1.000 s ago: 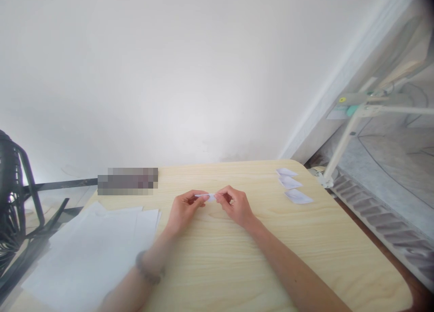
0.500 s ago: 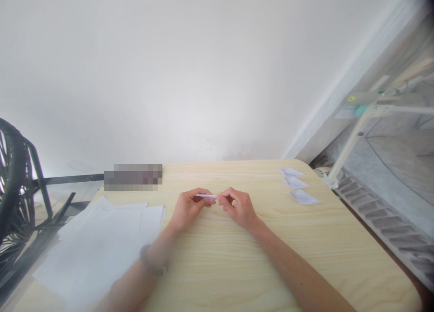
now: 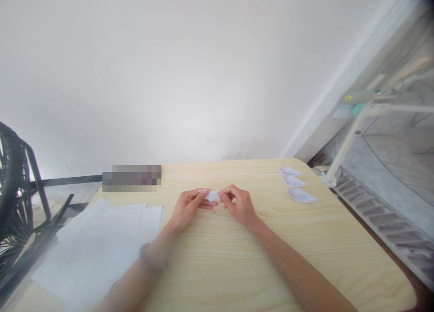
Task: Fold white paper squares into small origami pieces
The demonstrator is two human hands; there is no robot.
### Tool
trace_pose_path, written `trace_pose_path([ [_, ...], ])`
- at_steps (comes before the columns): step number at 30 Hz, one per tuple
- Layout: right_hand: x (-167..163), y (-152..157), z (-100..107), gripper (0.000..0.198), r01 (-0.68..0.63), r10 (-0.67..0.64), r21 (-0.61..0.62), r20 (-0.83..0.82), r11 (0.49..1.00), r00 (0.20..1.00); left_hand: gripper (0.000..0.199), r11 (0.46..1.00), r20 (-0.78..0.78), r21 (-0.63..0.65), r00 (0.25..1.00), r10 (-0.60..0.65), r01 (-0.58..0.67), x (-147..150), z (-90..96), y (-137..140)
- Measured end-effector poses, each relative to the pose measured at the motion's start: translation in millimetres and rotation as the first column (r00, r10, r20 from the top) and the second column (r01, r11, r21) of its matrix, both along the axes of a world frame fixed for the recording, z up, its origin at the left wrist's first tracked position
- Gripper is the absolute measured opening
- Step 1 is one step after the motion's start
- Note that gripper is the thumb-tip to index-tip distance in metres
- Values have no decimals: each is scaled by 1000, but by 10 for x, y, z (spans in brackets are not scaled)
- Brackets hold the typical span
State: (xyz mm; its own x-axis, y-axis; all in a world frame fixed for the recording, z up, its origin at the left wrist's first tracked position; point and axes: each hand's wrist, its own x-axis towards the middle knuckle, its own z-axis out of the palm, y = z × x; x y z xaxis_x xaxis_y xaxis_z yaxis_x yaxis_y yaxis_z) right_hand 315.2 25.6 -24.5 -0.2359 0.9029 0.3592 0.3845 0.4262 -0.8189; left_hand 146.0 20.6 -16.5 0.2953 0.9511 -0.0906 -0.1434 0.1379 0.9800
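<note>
A small folded piece of white paper (image 3: 212,196) is held between my two hands above the middle of the table. My left hand (image 3: 190,204) pinches its left end, thumb on top and fingers beneath. At its right end, my right hand (image 3: 238,202) grips the tip between thumb and fingertips. The broad face of the paper shows between the hands; its ends are hidden by my fingers. Three folded white paper pieces (image 3: 301,195), shaped like little boats, lie in a column toward the table's far right corner.
Loose sheets of white paper (image 3: 98,239) spread over the table's left side, partly under my left forearm. A blurred-out object (image 3: 132,178) sits at the far left edge. The wooden table (image 3: 217,267) meets a white wall; a black woven chair (image 3: 15,185) stands left.
The folded paper has turned from edge-on to showing its flat face. My left thumb has shifted onto the top of it. Both hands stay in about the same place.
</note>
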Motion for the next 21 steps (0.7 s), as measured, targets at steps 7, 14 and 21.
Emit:
trace_pose_path([
  [7, 7, 30, -65, 22, -10, 5, -84, -56, 996, 998, 39, 998, 89, -54, 996, -20, 25, 6, -7, -3],
  [14, 3, 31, -26, 25, 36, -54, 136, 130, 990, 990, 40, 993, 77, -116, 997, 14, -5, 6, -10, 18],
  [21, 30, 29, -41, 16, -62, -62, 381, 304, 923, 951, 39, 994, 4, -109, 1000, 6, -5, 25, 22, 19],
])
